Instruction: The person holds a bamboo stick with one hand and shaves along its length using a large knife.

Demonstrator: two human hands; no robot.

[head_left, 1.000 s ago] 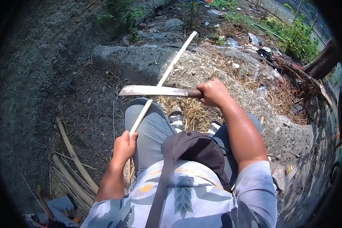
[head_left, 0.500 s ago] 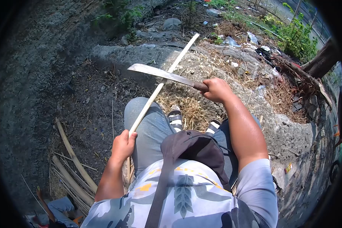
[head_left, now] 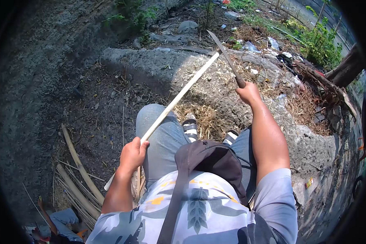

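Note:
My left hand [head_left: 133,153] is closed round the lower end of a long pale strip of split wood or bamboo [head_left: 182,94], held beside my left knee. The strip slants up and to the right, away from me, over the stone ledge. In my right hand [head_left: 249,94] is a machete [head_left: 227,57], gripped by its brown handle. Its blade points up and to the left, and the middle of it is right at the far tip of the strip. My fingers hide most of the handle's end.
A rough stone ledge [head_left: 309,142] strewn with shavings lies before my feet. Cut poles and thin strips [head_left: 79,162] lie on the ground at left. Another person [head_left: 63,223] is at lower left. A tree trunk [head_left: 347,67] and litter are at right.
The machete has moved from across the strip's middle to its far tip, and its blade has swung from pointing left to pointing up. My left hand holds nearly the same place.

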